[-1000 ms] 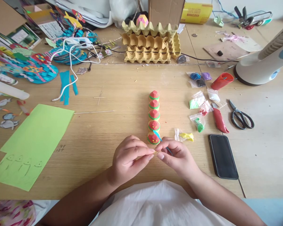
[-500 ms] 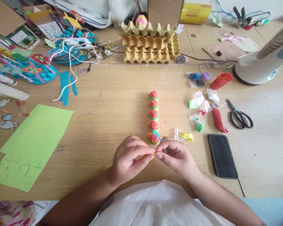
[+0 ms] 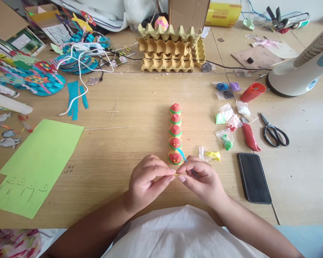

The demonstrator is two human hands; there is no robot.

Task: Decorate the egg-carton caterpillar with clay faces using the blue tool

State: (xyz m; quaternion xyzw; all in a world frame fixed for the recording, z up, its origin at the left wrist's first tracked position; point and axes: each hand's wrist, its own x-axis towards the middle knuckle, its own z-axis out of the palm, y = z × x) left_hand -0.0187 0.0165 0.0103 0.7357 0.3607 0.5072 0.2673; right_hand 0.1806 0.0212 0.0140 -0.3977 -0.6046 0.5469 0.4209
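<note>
Between the fingertips of both hands is a tiny strip of yellow clay (image 3: pixel 176 174). My left hand (image 3: pixel 150 181) pinches its left end with thumb and forefinger. On the other end, my right hand (image 3: pixel 200 177) pinches too, and it also holds a blue clay tool (image 3: pixel 181 154) tucked between its fingers, blade pointing up and left. Just beyond the fingertips stands an egg-carton strip (image 3: pixel 175 132) of several cups topped with red clay and ringed with green. The two nearest cups carry small yellow marks like faces.
To the right lie a bag of yellow clay (image 3: pixel 212 155), a black phone (image 3: pixel 254 178), scissors (image 3: pixel 274 130), a red cutter (image 3: pixel 250 136) and a red cup (image 3: pixel 253 92). Green paper (image 3: pixel 40 165) lies left. Egg cartons (image 3: pixel 168 64) stand at the back, a white fan-like appliance (image 3: pixel 290 80) at right.
The blue tool in my right hand has shifted slightly to the right. Both hands stay almost in place, still pinching the yellow clay.
</note>
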